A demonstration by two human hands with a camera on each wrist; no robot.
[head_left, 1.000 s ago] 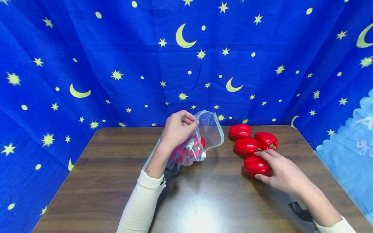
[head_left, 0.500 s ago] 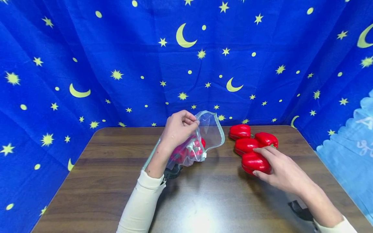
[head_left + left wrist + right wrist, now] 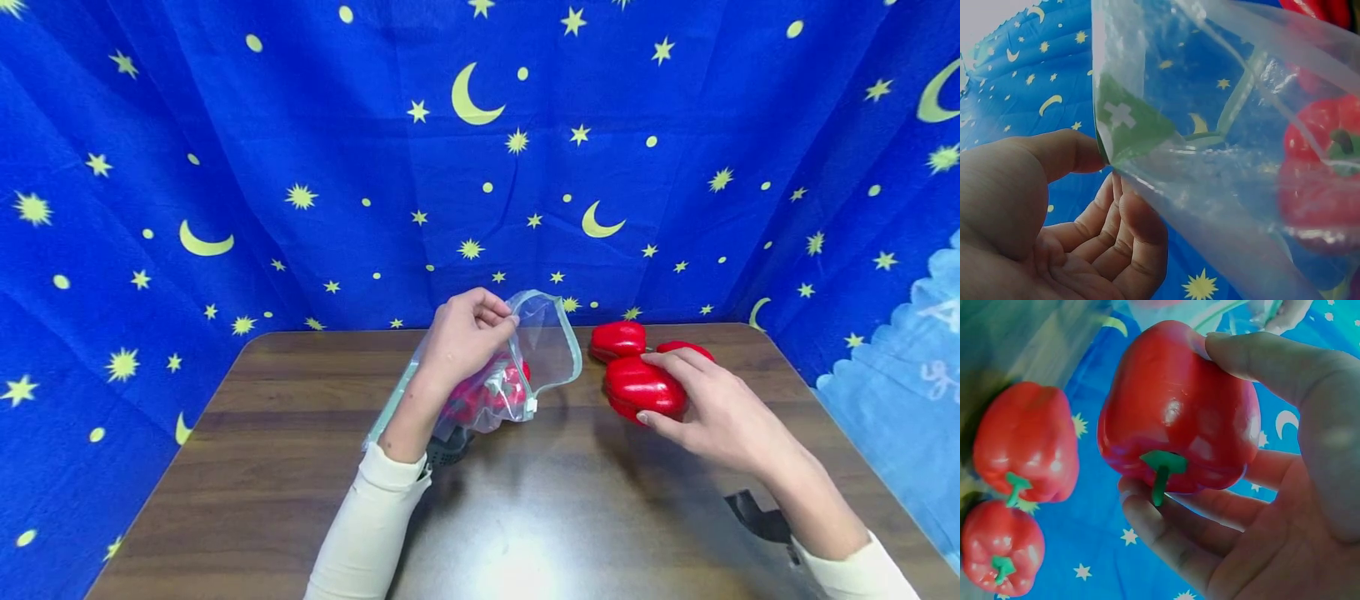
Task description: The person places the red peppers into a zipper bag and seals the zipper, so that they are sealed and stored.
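Observation:
My left hand point(image 3: 467, 340) pinches the pale-green edge of a clear zip bag point(image 3: 542, 337) between thumb and forefinger; the bag's mouth hangs open toward the right. Inside it lie red bell peppers point(image 3: 517, 390), one showing its green stem in the left wrist view. On the right, my right hand point(image 3: 716, 412) holds a red bell pepper point(image 3: 1179, 412), thumb on one side and fingers on the other, stem end toward the wrist camera. Behind the held pepper sit more red bell peppers, one at the back point(image 3: 618, 340) and another point(image 3: 684, 347) partly hidden by my hand.
The brown wooden table point(image 3: 300, 483) carries everything. A blue star-and-moon cloth point(image 3: 337, 167) rises right behind its back edge and along both sides. A light-blue panel point(image 3: 900, 392) hangs at the right. Dark wrist mounts point(image 3: 757, 518) sit below my wrists.
My right hand has lifted the nearest bell pepper and moved it slightly away and leftward, so it now covers much of the pepper behind. My left hand keeps its pinch on the bag, nearly still.

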